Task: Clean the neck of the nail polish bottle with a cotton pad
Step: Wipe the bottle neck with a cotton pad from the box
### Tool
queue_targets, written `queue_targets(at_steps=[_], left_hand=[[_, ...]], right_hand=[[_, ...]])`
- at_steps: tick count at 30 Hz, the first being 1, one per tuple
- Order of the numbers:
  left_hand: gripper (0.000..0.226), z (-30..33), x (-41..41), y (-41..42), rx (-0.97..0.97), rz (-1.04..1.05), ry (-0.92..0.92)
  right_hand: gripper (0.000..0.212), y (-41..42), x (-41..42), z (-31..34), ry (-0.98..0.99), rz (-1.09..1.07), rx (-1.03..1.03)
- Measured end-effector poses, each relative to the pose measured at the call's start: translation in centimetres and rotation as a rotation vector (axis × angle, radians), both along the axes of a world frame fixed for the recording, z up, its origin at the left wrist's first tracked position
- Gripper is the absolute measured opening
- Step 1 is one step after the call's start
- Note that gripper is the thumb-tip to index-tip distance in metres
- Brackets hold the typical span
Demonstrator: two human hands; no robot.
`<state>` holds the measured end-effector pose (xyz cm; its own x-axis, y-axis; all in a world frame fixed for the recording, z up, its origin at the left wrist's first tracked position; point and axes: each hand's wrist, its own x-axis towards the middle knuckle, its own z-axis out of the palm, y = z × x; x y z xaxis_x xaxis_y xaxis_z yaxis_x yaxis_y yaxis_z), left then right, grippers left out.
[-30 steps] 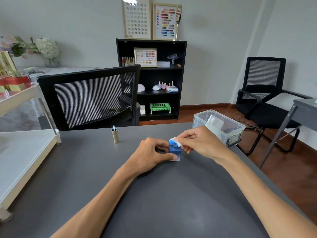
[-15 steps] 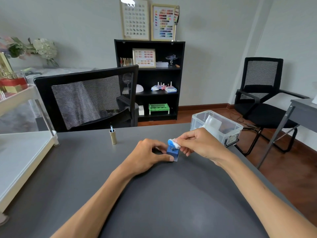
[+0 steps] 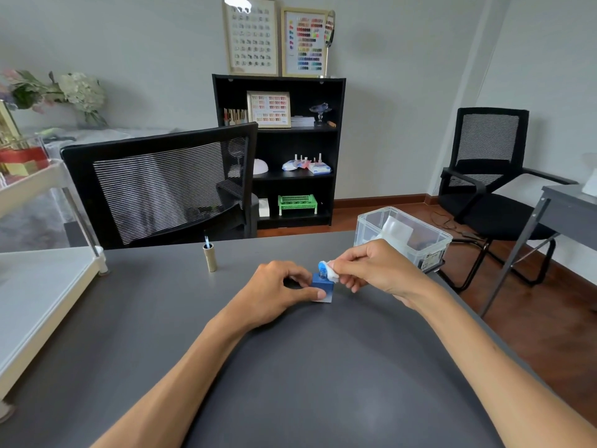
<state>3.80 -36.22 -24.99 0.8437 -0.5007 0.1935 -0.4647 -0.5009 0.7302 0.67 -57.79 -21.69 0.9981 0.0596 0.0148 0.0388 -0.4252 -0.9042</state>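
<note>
A small blue square nail polish bottle point(image 3: 323, 287) stands upright on the dark grey table point(image 3: 290, 383), its cap off. My left hand point(image 3: 274, 294) grips the bottle's body from the left, thumb on its front. My right hand point(image 3: 376, 270) pinches a white cotton pad point(image 3: 330, 270), stained blue, and presses it against the right side of the bottle's threaded neck point(image 3: 321, 272). The gold cap with its brush point(image 3: 209, 258) stands upside down on the table, apart, to the far left of the bottle.
A clear plastic box point(image 3: 403, 237) sits at the table's far right corner, just behind my right hand. A white cart point(image 3: 38, 286) borders the table on the left. A black mesh chair point(image 3: 168, 185) stands across the table, a black shelf point(image 3: 277, 150) behind it.
The cotton pad has slid from on top of the neck to its right side, so the neck now shows. My left hand keeps hold of the bottle. The camera view shifted slightly.
</note>
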Motion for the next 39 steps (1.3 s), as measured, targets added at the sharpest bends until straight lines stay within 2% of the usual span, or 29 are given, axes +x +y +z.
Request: queue_targets(at_steps=[9,17,30,33,39], left_hand=[[0.021,-0.5,-0.1,-0.1,-0.035,0.027,-0.077],[0.025,-0.8,0.2,0.0,-0.008,0.039,-0.087],[0.024,-0.8,-1.2,0.2,0.08,0.038,-0.188],[0.022,-0.9,-1.4,0.4,0.084,0.041,-0.207],[0.025,-0.8,-2.1,1.2,0.094,0.07,-0.2]], right_hand=[[0.013,-1.1,-0.7,0.9,0.111,0.198,-0.004],[0.021,-2.7,-0.2,1.2,0.037,-0.015,0.254],[0.014,-0.7,-3.7,-1.8,-0.102,-0.155,0.342],[0.012,-0.5,-4.2,-2.1,-0.127,-0.224,0.289],[0.012,0.1,-2.7,-2.7,-0.174,-0.372,0.012]])
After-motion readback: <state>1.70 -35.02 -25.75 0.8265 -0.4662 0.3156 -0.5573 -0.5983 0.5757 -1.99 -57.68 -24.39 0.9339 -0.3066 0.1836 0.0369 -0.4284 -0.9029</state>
